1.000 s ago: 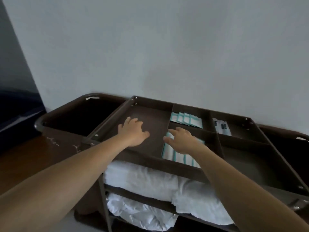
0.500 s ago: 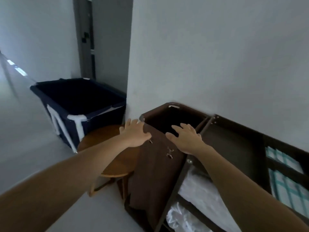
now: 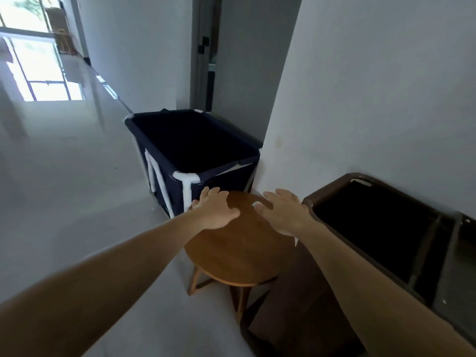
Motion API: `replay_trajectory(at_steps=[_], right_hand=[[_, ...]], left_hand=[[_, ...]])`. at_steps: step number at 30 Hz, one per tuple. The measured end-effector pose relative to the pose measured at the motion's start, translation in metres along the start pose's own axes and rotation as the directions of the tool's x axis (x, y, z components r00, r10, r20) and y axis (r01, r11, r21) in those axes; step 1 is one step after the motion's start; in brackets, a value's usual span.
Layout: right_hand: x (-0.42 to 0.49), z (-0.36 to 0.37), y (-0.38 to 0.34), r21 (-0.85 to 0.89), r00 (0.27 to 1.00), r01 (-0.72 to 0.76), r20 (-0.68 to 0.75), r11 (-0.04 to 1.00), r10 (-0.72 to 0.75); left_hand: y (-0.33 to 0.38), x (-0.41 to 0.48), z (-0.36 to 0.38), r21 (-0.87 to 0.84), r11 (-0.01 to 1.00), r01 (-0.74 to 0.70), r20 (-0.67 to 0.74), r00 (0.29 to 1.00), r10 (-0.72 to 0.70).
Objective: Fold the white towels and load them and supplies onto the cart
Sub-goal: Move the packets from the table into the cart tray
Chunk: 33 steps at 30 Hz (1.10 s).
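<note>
Two bare hands, left hand and right hand, fingers spread, holding nothing, above round wooden stool, cart at right

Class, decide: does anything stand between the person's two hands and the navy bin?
Only the round wooden table, which stands before the navy bin, beneath the left hand and right hand. Above its top, nothing visible blocks the way.

A hotel-like corridor: brown housekeeping cart, navy laundry bin, glossy floor.
</note>
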State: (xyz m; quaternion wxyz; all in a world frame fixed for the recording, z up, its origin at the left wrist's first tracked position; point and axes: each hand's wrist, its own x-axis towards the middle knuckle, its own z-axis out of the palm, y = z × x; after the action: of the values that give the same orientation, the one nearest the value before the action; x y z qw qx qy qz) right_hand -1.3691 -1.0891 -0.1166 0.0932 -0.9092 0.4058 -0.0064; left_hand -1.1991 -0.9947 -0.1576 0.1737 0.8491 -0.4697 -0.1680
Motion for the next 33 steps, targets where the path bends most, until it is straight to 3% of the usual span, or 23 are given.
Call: replay_trajectory(at_steps=[6,14,19,24,33], right_hand=[[0.111,0.010,-0.001,0.044,0.998,0.027,0.054,0.999,-0.030],[0.235,0.013,0.011,0.060,0.994,0.023,0.103,0.998,-0.029],[0.297,0.033,0.029,0.054,0.981,-0.044,0.191,0.998,0.033],[0.356,0.060,0.050,0.036,0.964,-0.162,0.219,0.986,0.151],[0.421,0.116,0.095,0.041,0.862,-0.437,0.304,0.898,0.405]], left_hand=[[-0.015,0.084,-0.015,0.044,0.996,0.075,-0.022,0.997,-0.074],[-0.018,0.186,-0.036,0.061,0.997,0.057,-0.024,0.998,-0.055],[-0.033,0.252,-0.019,0.067,0.996,0.054,0.077,0.995,-0.059],[-0.040,0.341,0.003,0.039,0.997,-0.064,0.229,0.972,0.053],[-0.045,0.471,0.055,0.042,0.967,-0.253,0.451,0.868,0.208]])
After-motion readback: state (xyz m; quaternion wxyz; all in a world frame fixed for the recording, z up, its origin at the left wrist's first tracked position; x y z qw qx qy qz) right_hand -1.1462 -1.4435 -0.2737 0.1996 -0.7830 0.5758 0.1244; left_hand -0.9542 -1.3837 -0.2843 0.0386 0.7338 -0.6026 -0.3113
